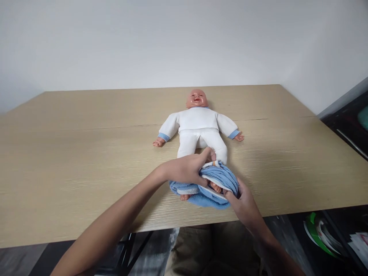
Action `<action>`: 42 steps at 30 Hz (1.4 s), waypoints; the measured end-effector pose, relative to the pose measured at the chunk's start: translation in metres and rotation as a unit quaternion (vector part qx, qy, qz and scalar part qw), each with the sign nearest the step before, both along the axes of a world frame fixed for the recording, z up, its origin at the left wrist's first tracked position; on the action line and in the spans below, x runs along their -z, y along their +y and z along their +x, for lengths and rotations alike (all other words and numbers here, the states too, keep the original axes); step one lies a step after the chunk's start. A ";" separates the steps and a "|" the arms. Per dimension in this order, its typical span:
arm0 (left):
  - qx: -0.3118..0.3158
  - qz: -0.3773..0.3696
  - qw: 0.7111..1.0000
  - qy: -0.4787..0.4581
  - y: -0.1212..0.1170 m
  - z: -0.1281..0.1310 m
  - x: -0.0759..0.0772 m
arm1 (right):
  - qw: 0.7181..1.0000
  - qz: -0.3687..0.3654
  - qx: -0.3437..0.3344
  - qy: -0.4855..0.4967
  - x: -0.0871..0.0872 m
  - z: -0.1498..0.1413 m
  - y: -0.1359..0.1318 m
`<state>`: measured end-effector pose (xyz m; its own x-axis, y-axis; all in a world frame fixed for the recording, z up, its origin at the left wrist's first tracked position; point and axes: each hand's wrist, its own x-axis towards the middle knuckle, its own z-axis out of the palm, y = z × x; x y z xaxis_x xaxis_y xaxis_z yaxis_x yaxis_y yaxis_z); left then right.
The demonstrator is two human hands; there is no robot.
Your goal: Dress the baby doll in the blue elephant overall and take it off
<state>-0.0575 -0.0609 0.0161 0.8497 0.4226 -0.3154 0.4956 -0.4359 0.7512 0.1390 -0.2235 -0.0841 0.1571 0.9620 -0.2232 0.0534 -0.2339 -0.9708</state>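
A baby doll point(198, 119) in a white outfit with blue cuffs lies on its back, head away from me and arms spread. Blue baby pants point(221, 174) with white edging are bunched around its lower legs, and both doll feet poke out of the fabric. My left hand point(192, 168) lies over the doll's shins, its thumb and fingers closed on the bunched cloth near the doll's leg. At the right side of the bundle, my right hand point(240, 199) pinches the edge of the fabric beside one foot. Some left fingertips are hidden behind the cloth.
The doll rests on a wooden table point(86, 161) with a seam across it, against a white wall point(161, 42). Below the front edge at right stands a dark shelf with a green-rimmed round item point(319, 234). My legs point(212, 249) are under the near edge.
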 end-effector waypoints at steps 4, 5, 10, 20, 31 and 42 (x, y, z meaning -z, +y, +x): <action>-0.064 -0.075 0.989 -0.112 -0.007 -0.010 0.014 | 0.997 0.036 -0.008 0.060 0.001 0.007 0.015; -0.071 -0.071 0.986 -0.135 -0.009 -0.011 0.016 | 0.996 0.061 -0.007 0.064 0.000 0.010 0.020; -0.088 0.001 0.975 -0.202 -0.012 -0.015 0.024 | 0.982 0.173 -0.075 -0.006 -0.012 0.034 0.046; -0.056 0.203 0.959 -0.192 -0.011 -0.029 0.038 | 0.895 0.226 -0.330 -0.199 -0.045 0.078 0.105; -0.095 0.167 0.960 -0.205 0.007 -0.065 0.034 | 0.933 0.242 -0.255 -0.078 -0.042 0.068 0.132; -0.226 0.133 0.940 -0.219 -0.006 -0.084 0.082 | 0.983 0.070 -0.135 0.105 0.001 0.046 0.147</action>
